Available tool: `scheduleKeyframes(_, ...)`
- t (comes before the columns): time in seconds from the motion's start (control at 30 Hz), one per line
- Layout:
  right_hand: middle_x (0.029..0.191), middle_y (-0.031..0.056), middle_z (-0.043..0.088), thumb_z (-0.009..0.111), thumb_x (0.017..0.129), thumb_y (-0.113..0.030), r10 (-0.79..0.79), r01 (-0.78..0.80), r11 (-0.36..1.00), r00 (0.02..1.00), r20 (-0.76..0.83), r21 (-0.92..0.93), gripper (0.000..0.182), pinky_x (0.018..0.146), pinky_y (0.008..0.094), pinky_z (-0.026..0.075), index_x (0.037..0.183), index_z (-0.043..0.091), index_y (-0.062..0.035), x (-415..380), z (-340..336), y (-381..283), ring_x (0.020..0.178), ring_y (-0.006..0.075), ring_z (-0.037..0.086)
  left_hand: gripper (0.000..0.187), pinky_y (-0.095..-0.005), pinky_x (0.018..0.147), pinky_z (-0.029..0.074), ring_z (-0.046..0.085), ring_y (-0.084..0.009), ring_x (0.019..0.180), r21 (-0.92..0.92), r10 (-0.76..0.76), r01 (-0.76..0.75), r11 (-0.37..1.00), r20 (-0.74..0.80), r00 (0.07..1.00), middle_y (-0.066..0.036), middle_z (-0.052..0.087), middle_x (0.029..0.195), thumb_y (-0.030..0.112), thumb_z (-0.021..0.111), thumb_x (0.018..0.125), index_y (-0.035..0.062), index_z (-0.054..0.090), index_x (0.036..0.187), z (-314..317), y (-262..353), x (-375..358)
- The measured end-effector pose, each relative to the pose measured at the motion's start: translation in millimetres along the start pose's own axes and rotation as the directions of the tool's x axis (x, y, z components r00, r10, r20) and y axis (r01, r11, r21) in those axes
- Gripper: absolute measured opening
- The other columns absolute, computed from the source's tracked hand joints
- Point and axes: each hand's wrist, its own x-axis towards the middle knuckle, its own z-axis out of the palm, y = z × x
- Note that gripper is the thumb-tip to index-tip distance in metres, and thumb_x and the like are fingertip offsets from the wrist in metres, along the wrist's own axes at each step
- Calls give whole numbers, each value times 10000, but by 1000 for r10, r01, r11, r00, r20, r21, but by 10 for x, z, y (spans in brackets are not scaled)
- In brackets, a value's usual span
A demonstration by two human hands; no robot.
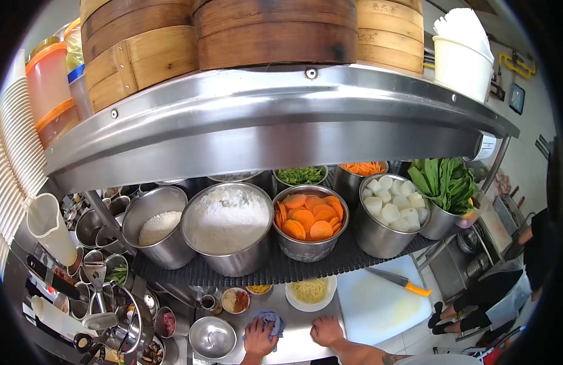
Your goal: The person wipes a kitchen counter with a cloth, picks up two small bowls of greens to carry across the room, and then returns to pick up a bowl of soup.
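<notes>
My left hand [257, 339] is pressed on a blue cloth [272, 320], gripping it on the steel counter [293, 347]. My right hand [326, 331] rests palm down on the counter just right of the cloth and holds nothing. Right behind both hands stands a white bowl of yellow noodles [310, 291]. An empty steel bowl [213, 336] sits to the left of my left hand. A white cutting board [379, 304] lies to the right of my right hand, with an orange-handled knife [400, 281] on its far edge.
A low shelf overhangs the counter, holding steel pots of rice [160, 228], flour [227, 220], carrot slices [310, 220], white rounds [391, 207] and greens [445, 182]. Bamboo steamers [275, 30] stack above. Small dishes and utensils crowd the left. Another person [506, 292] stands at right.
</notes>
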Motion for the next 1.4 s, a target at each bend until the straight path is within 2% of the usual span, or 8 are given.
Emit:
scheduleKeyframes(0.17, 910, 132, 693, 579, 839, -280, 6, -5, 1000, 1000, -28, 20, 210, 860, 487, 459, 887, 694, -110, -10, 63, 29, 930, 344, 635, 555, -572, 1111, 337, 453, -372, 1382, 2, -9, 9, 1000, 8, 1000, -174, 588, 1380, 456, 653, 794, 203, 678, 1288, 16, 2, -2)
scheduleKeyframes(0.23, 987, 145, 702, 563, 867, -294, 21, -22, 999, 999, 45, 29, 275, 914, 514, 450, 995, 712, -103, 29, 32, 41, 1005, 347, 635, 560, -574, 1119, 332, 450, -372, 1385, 11, -13, 13, 1000, 14, 1000, -172, 581, 1391, 457, 651, 793, 207, 672, 1294, 33, -12, 24)
scheduleKeyframes(0.33, 1002, 149, 706, 561, 868, -293, 32, -34, 999, 998, 63, 38, 279, 923, 517, 448, 1002, 714, -102, 23, -12, 14, 1014, 348, 635, 569, -574, 1125, 326, 443, -372, 1390, 19, -16, 15, 1000, 33, 999, -171, 577, 1396, 458, 651, 793, 213, 662, 1307, 31, -18, 19)
scheduleKeyframes(0.43, 907, 131, 689, 587, 836, -278, -11, 14, 999, 997, -72, 44, 202, 850, 491, 452, 895, 690, -116, 20, 68, 52, 921, 339, 627, 575, -576, 1121, 329, 436, -371, 1393, 26, -11, 10, 1000, 19, 1000, -171, 575, 1398, 459, 649, 795, 216, 653, 1316, 27, -7, 23)
scheduleKeyframes(0.93, 924, 135, 697, 578, 851, -273, 12, -12, 1000, 1000, 23, 26, 211, 855, 488, 461, 911, 698, -111, 42, -105, -25, 912, 338, 646, 559, -575, 1111, 334, 446, -389, 1378, -6, -20, 20, 1000, 20, 1000, -198, 569, 1405, 451, 649, 797, 206, 667, 1298, -18, 9, 40)
scheduleKeyframes(1.17, 949, 151, 695, 573, 862, -279, 14, -14, 999, 1000, 1, 31, 231, 887, 488, 462, 945, 696, -101, 20, -47, -5, 974, 337, 640, 536, -573, 1090, 359, 464, -404, 1360, -33, -10, 10, 999, -26, 1000, -216, 593, 1367, 414, 687, 774, 171, 683, 1252, -51, 39, 33)
scheduleKeyframes(1.3, 964, 155, 693, 567, 871, -280, 17, -19, 999, 999, 39, 37, 232, 896, 491, 462, 950, 695, -102, 18, -55, -4, 973, 341, 640, 558, -590, 1117, 324, 431, -392, 1394, 3, -18, 18, 1000, 15, 1000, -195, 563, 1417, 462, 641, 805, 197, 668, 1296, -10, 5, 42)
scheduleKeyframes(1.4, 975, 152, 691, 563, 874, -281, 4, -3, 998, 1000, -22, 58, 239, 899, 500, 460, 953, 697, -99, -4, -3, 12, 972, 346, 639, 560, -592, 1118, 324, 431, -390, 1396, -13, -18, 18, 1000, 23, 1000, -193, 563, 1418, 465, 639, 807, 194, 667, 1295, -33, 15, -7)
